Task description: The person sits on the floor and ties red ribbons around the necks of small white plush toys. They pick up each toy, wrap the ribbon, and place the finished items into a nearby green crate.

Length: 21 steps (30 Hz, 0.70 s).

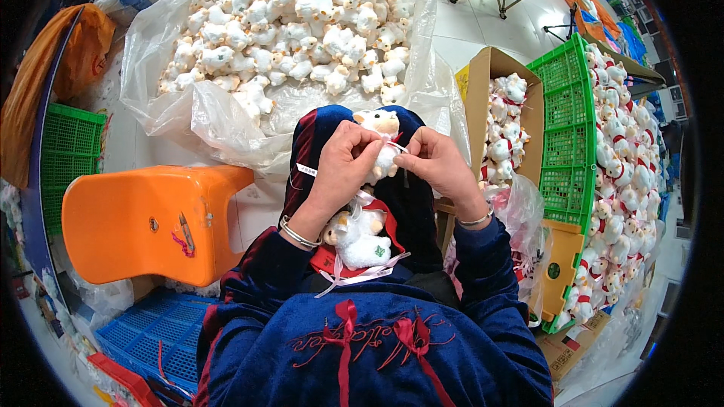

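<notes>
A small white plush animal [378,122] with a tan muzzle sits upright between my knees, facing me. At its neck, a thin white ribbon [397,147] stretches between my fingertips. My left hand [345,157] is closed in a pinch against the plush's chest, on the ribbon's left part. On the other side, my right hand [439,164] pinches the ribbon's right part between thumb and forefinger. A second white plush animal [363,245] lies in my lap, with a green mark on its body. Loose pale ribbons [362,275] and a red cloth [324,260] lie around it.
Ahead, a large clear plastic bag [151,117] holds many white plush animals. To my right stand a cardboard box [532,102] and a green crate [562,143], both beside plush animals with red neckwear. An orange stool [113,218] at left carries small snips [187,232].
</notes>
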Tool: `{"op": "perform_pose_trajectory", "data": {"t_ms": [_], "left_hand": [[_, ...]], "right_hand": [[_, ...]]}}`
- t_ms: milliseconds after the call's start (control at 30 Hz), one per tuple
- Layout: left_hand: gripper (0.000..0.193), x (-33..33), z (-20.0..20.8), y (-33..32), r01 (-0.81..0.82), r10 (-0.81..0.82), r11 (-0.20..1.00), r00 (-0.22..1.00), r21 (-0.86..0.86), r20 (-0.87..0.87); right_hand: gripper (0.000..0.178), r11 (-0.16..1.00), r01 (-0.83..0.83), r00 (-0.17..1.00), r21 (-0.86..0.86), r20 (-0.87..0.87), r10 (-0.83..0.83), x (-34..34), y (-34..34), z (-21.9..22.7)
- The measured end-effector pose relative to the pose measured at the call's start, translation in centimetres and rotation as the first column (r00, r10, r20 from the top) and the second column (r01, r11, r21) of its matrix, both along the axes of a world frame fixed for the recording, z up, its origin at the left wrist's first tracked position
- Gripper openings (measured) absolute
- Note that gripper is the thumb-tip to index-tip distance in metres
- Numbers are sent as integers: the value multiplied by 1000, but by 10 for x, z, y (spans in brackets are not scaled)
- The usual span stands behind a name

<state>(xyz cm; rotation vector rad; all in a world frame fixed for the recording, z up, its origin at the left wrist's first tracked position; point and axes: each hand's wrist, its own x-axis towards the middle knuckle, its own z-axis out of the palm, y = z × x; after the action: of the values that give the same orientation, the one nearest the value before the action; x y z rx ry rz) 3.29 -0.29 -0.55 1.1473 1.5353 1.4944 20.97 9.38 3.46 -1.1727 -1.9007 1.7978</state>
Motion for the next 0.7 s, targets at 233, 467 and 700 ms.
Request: {"op": "perform_pose_trajectory", "data": {"t_ms": [233, 467, 700], "left_hand": [[9, 0, 0, 0, 4, -4, 1000, 1000, -10, -8], [10, 0, 1, 0, 7, -7, 1000, 1000, -13, 12], [11, -2, 3, -1, 32, -29, 996, 999, -81, 43]], "right_hand": [[13, 937, 80, 974, -340, -175, -146, -1, 3, -10], [12, 928, -129, 991, -350, -29, 127, 7, 13, 0], [13, 965, -54, 971, -255, -238, -8, 1, 7, -13]]}}
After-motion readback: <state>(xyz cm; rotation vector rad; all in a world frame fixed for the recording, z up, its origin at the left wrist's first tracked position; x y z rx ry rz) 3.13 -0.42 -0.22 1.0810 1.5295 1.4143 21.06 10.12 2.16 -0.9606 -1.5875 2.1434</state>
